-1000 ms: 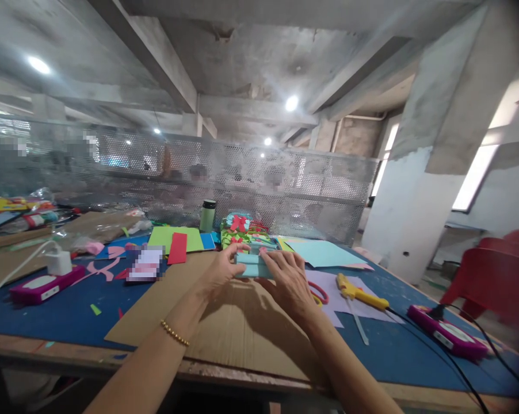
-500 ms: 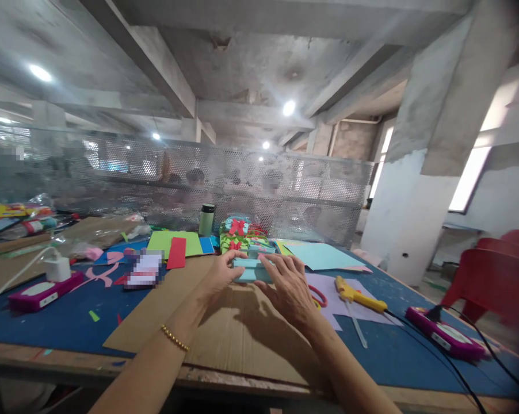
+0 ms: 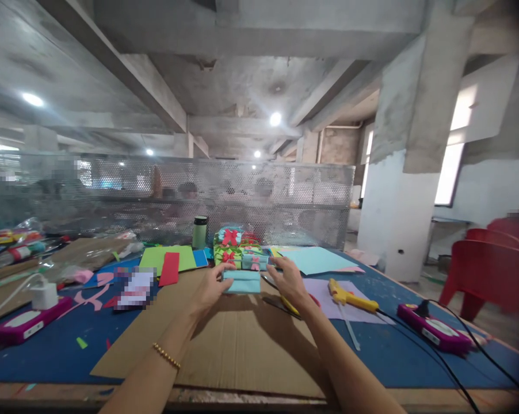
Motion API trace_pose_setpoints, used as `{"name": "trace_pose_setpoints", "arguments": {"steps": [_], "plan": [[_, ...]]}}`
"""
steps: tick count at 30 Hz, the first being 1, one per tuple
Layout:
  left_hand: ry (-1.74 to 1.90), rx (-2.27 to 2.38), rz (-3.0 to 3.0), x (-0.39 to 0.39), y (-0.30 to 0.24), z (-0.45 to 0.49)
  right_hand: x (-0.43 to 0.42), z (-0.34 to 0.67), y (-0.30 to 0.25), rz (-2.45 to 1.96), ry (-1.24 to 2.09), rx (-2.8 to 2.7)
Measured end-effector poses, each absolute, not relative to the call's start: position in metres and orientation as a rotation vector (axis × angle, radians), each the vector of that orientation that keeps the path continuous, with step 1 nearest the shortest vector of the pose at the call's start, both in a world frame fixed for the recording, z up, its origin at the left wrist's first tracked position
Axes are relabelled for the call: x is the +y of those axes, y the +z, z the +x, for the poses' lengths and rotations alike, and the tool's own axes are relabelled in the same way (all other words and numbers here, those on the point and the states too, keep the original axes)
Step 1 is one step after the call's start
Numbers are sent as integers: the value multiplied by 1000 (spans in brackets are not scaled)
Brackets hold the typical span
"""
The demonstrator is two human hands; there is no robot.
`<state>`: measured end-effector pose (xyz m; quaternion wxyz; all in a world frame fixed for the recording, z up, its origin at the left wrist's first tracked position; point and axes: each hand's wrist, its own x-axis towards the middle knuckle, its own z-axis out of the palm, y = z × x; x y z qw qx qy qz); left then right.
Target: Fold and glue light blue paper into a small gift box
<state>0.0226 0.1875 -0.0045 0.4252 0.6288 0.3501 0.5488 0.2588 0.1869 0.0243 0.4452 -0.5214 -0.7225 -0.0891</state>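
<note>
Light-blue folded piece, crosswise, one end in left hand

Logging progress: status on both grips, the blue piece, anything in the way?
Left grip on left end of blue piece; right grip open, off it. Piece over cardboard. Scissors right of piece, partly behind right grip.

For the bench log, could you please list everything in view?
folded piece: one, light blue, centre
cardboard: one, brown, foreground
scissors: one, yellow and red, centre right
glue gun: one, yellow, on lilac paper
power strips: two, magenta, either side
decorated stack: one, multicoloured, rear centre
bottle: one, green, by partition
paper strip: one, red, overlapping green sheet
large sheet: one, pale blue, rear right
phone-like object: one, pale, left
chairs: at least two, red, right
scraps: uncounted, mixed, left
tabletop: one, blue, foreground
bracelet: one, gold, left wrist
left hand: one, bare, on folded piece
right hand: one, bare, by scissors
</note>
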Motion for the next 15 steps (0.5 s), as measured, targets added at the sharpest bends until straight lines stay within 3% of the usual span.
{"name": "trace_pose_setpoints", "arguments": {"steps": [15], "plan": [[1381,706,1620,200,-22,21,195,249,-8,-1225,83,-1727]]}}
